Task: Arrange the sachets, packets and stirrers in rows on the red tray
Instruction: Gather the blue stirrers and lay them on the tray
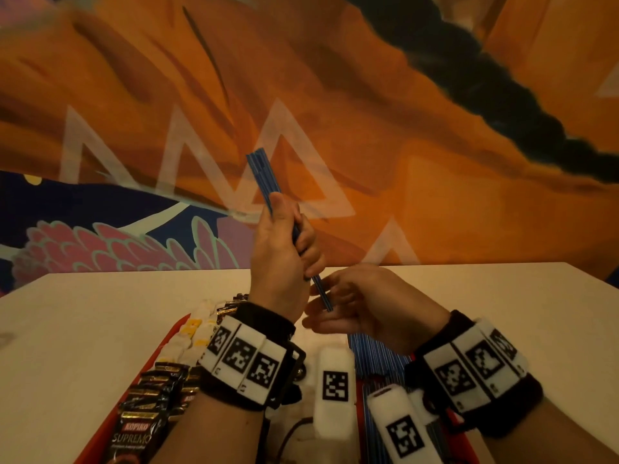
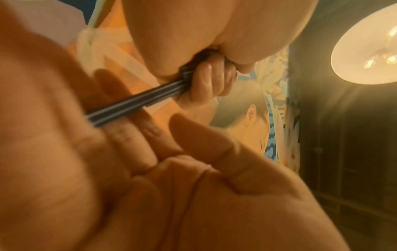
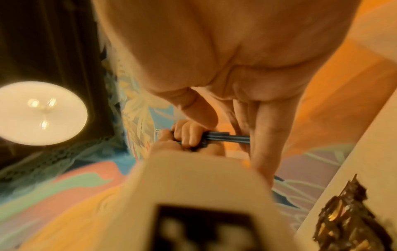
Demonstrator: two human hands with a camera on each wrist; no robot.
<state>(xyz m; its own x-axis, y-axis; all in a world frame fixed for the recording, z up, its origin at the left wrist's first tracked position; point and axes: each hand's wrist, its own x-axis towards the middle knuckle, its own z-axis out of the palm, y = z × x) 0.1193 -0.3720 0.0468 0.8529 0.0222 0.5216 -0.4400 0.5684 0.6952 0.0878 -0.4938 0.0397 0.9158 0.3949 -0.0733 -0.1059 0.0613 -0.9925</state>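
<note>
Head view shows your left hand (image 1: 284, 242) raised above the far edge of the red tray (image 1: 100, 430), fingers curled tight round a bundle of blue stirrers (image 1: 264, 175) that stands almost upright, its top fanned against the orange wall and its lower end poking out below your fist. Your right hand (image 1: 361, 303) sits just under that lower end with fingers loosely extended, holding nothing; the stick tips touch or nearly touch your fingers (image 1: 321, 319), and I cannot tell which. On the tray, dark coffee packets (image 1: 147, 406) overlap along the left edge, pale sachets (image 1: 187, 339) run toward the far left corner, and a row of stirrers (image 1: 375, 353) already lies along the right side. Those sticks look light, thin and stiff, and probably slick against one another, so a loose grasp would likely let them slide apart or scatter. Judging from this, you do best to hold the bundle near its middle, tap the lower ends level against your right palm, then lay it beside the row on the right.
</note>
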